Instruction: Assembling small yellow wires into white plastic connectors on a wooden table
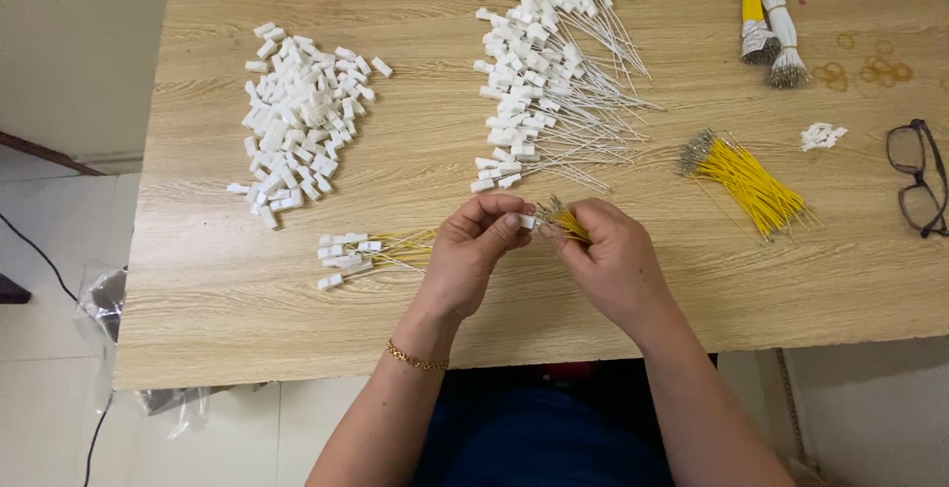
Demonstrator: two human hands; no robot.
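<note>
Near the front edge of the wooden tabletop (247, 319), the left hand (473, 255) pinches a small white connector (527, 221) while the right hand (613, 260) closes around a yellow wire bundle (566, 220), ends meeting, sorted stock piles beyond.

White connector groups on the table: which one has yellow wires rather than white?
The small group at the near left, beside the left hand. The big centre pile has white wires; the left heap has none.
</note>
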